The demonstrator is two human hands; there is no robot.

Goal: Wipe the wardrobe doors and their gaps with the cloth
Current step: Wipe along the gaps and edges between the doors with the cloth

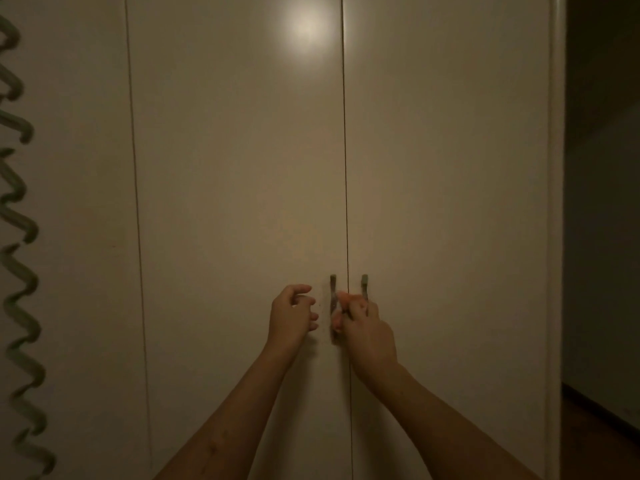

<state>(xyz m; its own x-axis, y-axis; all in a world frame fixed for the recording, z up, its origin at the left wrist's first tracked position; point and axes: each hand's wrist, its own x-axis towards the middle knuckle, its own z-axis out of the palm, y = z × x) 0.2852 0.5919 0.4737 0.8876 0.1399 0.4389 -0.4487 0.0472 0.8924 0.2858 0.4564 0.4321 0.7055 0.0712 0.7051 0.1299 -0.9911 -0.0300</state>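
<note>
Nearest: left hand [292, 315] hangs just short of the middle door [235, 168], near its right edge. Fingers are loosely curled with nothing in them, and it isn't touching the middle-door handle [333, 289] just beside it.

right hand [367, 327] sits across the centre gap [344, 150]. Its fingers are curled in between the middle-door handle and the right-door handle [364, 283], and it hides that handle's lower part. Can't tell whether it's clamped on a handle or pinching something. Hands are near each other, not touching.

Cloth: not clearly in view. A pinkish patch [344, 298] at the right fingertips could be a bit of it or just lit fingers. Too blurred to call.

Doors: middle door and right door [450, 168] are both closed, with the centre gap a thin dark line top to bottom. A second gap [135, 168] runs along the middle door's left edge, with the left door [69, 202] beyond it. No wet streaks or wipe marks readable in this dim light. There's a glare spot [306, 27] near the middle door's top edge.

Progress, my read: early, or between passes. Hands at the handles looks like opening up to reach the gap edges, not wiping. Nothing marks any panel as done, so I'd count all three door faces and both gaps as open items.

Off-task: a green coiled cord [20, 271] by the left door's outer edge, and a dark room with a strip of floor [595, 427] past the right door's outer edge.
</note>
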